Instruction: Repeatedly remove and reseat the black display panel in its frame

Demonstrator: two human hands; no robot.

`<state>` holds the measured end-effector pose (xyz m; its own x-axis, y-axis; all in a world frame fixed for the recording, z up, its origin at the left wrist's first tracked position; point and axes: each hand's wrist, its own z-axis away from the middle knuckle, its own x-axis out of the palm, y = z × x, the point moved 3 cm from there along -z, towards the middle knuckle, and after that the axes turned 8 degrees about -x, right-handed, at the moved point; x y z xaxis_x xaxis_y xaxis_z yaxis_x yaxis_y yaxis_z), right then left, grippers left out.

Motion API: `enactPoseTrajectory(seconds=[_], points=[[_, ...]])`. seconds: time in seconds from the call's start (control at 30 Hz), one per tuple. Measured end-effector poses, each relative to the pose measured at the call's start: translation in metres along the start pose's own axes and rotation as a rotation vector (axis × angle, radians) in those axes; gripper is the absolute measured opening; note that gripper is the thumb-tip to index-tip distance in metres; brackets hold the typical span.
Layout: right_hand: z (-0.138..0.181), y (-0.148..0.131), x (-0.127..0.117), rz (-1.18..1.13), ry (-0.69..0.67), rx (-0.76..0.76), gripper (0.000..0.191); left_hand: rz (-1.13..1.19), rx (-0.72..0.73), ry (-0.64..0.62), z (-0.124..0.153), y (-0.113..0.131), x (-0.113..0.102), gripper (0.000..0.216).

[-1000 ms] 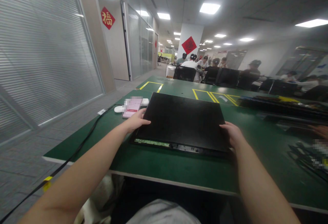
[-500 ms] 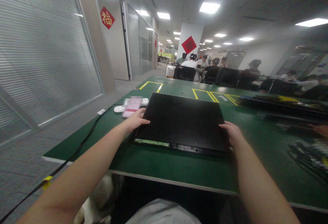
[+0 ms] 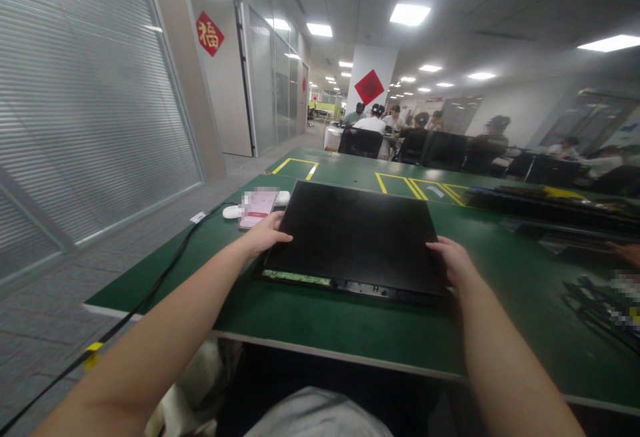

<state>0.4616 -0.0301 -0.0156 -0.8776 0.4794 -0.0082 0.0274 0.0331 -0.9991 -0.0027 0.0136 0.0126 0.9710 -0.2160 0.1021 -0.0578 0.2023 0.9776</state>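
A flat black display panel point(image 3: 357, 237) lies face up in front of me on the green table point(image 3: 320, 320). Along its near edge runs a strip of green circuit board point(image 3: 297, 278). My left hand point(image 3: 265, 233) grips the panel's left edge, thumb over the top. On the opposite side, my right hand point(image 3: 453, 257) holds the right edge the same way, with its fingers partly hidden beneath. Just beyond my left hand rests a phone point(image 3: 263, 205) with a pinkish screen, and a white object point(image 3: 231, 212) sits beside it.
Stacked dark panels point(image 3: 545, 203) lie at the right, near a bundle of black cables point(image 3: 595, 300). Part of another person's hand point(image 3: 627, 251) shows at the right edge. A black cable point(image 3: 170, 270) crosses the table's left side. Yellow tape point(image 3: 295, 161) marks the far tabletop. People sit farther back.
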Motion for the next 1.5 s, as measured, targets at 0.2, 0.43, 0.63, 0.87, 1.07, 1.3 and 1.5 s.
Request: enactPoseTrajectory(seconds=[0.2,0.43,0.63,0.87,1.07,1.3,1.5], points=[[0.0022,-0.0008,0.0018,-0.003,-0.022,0.011,0.029,0.006,0.002,0.011,0.0001,-0.0007,-0.0009,0.069],[0.0012,-0.0009,0.0014,0.008,0.002,0.02,0.031,0.006,-0.001,0.013,0.0001,0.0,-0.0006,0.069],[-0.0013,0.0019,0.0009,0.02,-0.01,-0.005,0.03,0.003,-0.004,0.016,-0.0001,0.0,-0.0003,0.068],[0.0012,-0.0009,0.0013,0.019,0.024,0.009,0.03,0.0,-0.01,0.022,0.001,0.0012,0.0001,0.067],[0.0012,-0.0018,0.0017,0.019,0.018,0.009,0.032,-0.002,-0.013,0.018,0.0012,0.0011,0.0001,0.066],[0.0025,-0.0028,0.0018,0.067,0.016,-0.016,0.029,-0.01,-0.011,0.01,0.0002,-0.0002,-0.0018,0.064],[0.0,-0.0006,0.0009,0.042,0.018,-0.001,0.031,-0.022,-0.014,0.027,0.0002,0.0001,-0.0015,0.067]])
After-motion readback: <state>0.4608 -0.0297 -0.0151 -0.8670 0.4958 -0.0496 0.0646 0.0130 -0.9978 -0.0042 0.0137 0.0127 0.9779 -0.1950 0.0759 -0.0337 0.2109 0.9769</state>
